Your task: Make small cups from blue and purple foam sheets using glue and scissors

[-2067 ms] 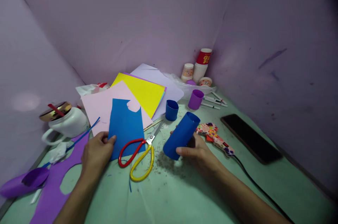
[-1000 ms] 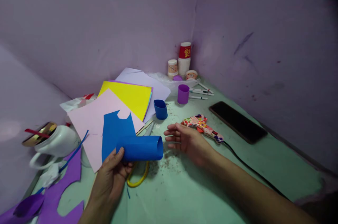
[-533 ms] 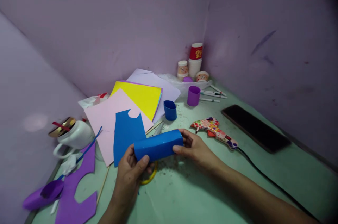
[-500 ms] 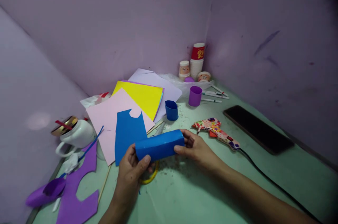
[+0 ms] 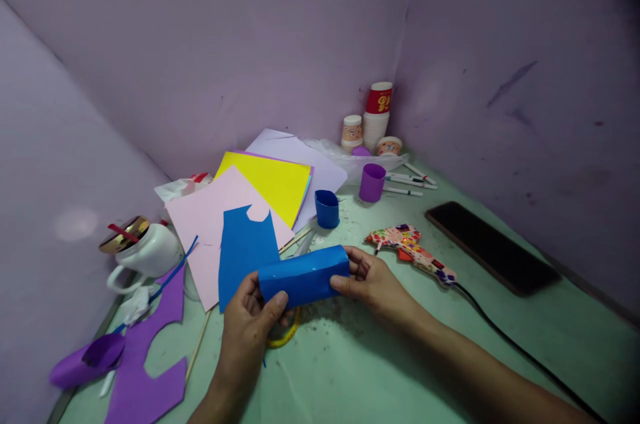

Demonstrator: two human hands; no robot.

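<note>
A rolled blue foam sheet [image 5: 304, 276] is held level above the green table, its lengthwise seam facing up. My left hand [image 5: 255, 314] grips its left end, thumb in front and fingers behind. At the right end, my right hand [image 5: 367, 281] pinches it with the thumb on the front. Behind the roll lies a flat blue sheet [image 5: 245, 251] with a notch cut in its top edge. A short blue tube [image 5: 327, 209] stands beyond, near a purple tube [image 5: 372, 183]. Partly hidden under my left hand is a yellow ring [image 5: 287, 339].
A floral glue gun [image 5: 413, 254] with a black cord and a phone [image 5: 493, 247] lie at right. Pink [image 5: 200, 211] and yellow [image 5: 270, 184] sheets lie behind. A white mug [image 5: 150, 252] and purple cut foam [image 5: 145, 371] are at left. Paper cups [image 5: 376, 127] and markers stand or lie at back.
The blue roll has turned slightly, so more of its seam shows. Both hands keep their hold. The view has shifted a little.
</note>
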